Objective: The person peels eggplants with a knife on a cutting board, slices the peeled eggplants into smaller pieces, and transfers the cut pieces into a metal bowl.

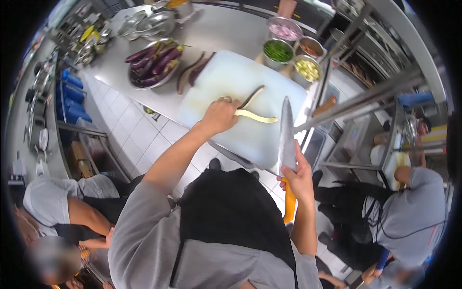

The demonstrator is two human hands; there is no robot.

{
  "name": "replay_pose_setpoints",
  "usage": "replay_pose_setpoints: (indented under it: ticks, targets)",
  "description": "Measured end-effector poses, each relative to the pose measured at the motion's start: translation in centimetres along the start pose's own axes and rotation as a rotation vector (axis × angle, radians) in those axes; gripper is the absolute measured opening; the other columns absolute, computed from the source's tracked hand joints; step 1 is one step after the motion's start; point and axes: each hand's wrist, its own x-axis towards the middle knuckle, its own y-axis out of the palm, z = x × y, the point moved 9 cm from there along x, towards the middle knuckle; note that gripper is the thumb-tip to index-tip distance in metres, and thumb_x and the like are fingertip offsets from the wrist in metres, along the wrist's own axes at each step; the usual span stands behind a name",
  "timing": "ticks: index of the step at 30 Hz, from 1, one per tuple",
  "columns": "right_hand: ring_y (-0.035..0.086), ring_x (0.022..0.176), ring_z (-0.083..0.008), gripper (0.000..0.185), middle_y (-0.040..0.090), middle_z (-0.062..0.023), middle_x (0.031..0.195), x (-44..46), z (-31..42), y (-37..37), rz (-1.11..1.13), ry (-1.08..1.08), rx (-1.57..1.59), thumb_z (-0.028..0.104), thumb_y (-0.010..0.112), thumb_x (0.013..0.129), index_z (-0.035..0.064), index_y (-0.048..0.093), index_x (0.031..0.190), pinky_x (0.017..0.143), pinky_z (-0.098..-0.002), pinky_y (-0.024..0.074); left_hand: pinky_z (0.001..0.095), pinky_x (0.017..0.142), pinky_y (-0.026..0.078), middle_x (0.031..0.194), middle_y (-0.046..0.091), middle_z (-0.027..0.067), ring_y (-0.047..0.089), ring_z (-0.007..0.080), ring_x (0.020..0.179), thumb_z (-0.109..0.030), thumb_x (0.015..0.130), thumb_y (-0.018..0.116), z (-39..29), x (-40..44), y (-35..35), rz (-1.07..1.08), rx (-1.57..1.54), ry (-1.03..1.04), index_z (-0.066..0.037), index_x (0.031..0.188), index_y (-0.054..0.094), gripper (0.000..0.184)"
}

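Eggplant cutting seems in hand: on the cutting board [231, 72], the left hand [219, 116] grips eggplant strips [260, 117]; apart, the right hand [299, 176] clasps an orange-handled knife [287, 139] at the board's right edge. Cutting further would call for blade over steadied strips.

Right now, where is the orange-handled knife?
In the head view, the knife is right of centre in the right hand, its blade at the right edge of the cutting board.

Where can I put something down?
Bare steel table shows behind the cutting board, between the eggplant bowl and the pink-filled bowl. The board's far end, past the strips, is bare too. Chopped-food bowls crowd its far right corner.
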Motion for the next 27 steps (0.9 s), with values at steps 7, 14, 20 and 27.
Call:
replay_pose_setpoints:
  ticks: [7,14,20,27]
  targets:
    - [0.071,0.069,-0.0382,0.09,0.071,-0.0272,0.085,5.9,3.3,1.1,-0.106,-0.332,-0.949,-0.001,0.054,0.087,0.0153,0.019,0.168,0.068,-0.0474,0.0565,0.054,0.085,0.055,0.099,0.068,0.0271,0.069,0.0439,0.094,-0.014,0.086,0.065,7.5,-0.7,-3.3,-0.03,-0.369,-0.255,-0.002,0.111,0.065,0.028]
    - [0.071,0.083,-0.0497,0.076,0.067,-0.0341,0.094,12.4,2.0,3.4,-0.315,-0.208,-1.275,0.012,0.061,0.094,0.0106,0.022,0.16,0.072,-0.0548,0.0574,0.051,0.079,0.059,0.1,0.068,0.0187,0.07,0.0389,0.095,-0.021,0.089,0.07,7.5,-0.2,-2.2,-0.263,0.193,-0.135,-0.008,0.119,0.068,0.033]
    - [0.07,0.086,-0.0481,0.049,0.061,-0.0291,0.103,13.3,2.9,3.5,-0.437,-0.238,-1.254,0.042,0.068,0.099,0.0062,0.046,0.125,0.072,-0.0513,0.0604,0.0457,0.069,0.061,0.1,0.068,0.0149,0.069,0.0331,0.09,-0.02,0.088,0.072,4.1,-0.3,-3.7,-0.31,0.076,-0.031,-0.004,0.114,0.07,0.029]
    - [0.069,0.089,-0.0473,0.042,0.058,-0.0263,0.104,12.0,2.5,3.9,-0.406,-0.294,-1.275,0.038,0.068,0.099,0.0075,0.051,0.121,0.071,-0.0528,0.06,0.0501,0.085,0.055,0.113,0.063,0.013,0.062,0.0321,0.108,-0.025,0.084,0.079,0.5,-1.4,-2.2,-0.281,0.164,0.096,-0.012,0.129,0.07,0.048]
